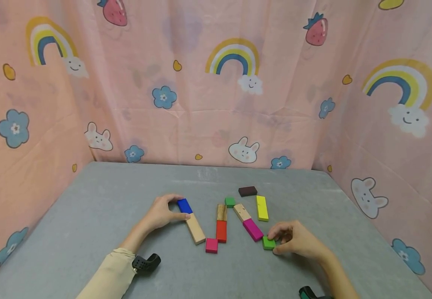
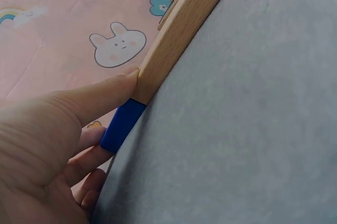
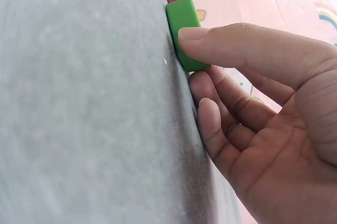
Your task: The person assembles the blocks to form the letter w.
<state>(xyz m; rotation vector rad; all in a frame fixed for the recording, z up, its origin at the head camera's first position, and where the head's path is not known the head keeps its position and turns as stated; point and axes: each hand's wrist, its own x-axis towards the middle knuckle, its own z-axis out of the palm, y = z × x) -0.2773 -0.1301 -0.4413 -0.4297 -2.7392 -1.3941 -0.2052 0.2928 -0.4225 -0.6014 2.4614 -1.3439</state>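
My left hand (image 1: 164, 212) grips the blue block (image 1: 184, 205) at the left end of a zigzag row of blocks. Its fingers bend round the blue end, while the thumb tip lies on the plain wooden block (image 2: 174, 37) close to where the two meet. On the row's right side, my right hand (image 1: 299, 240) pinches a bright green block (image 1: 268, 243) between thumb and fingers. That block sits against the lower end of a magenta block (image 1: 253, 230). In the right wrist view the thumb presses on the near face of the green block (image 3: 181, 16).
Between the hands lie a pink-red block (image 1: 212, 245), a red block (image 1: 221, 231), a streaked wooden block (image 1: 221, 212), a small green block (image 1: 230, 202) and a pale wooden block (image 1: 241, 212). Farther right are yellow (image 1: 262, 208) and dark brown (image 1: 247, 191) blocks. A patterned curtain (image 1: 201, 124) surrounds the grey table (image 1: 145, 178).
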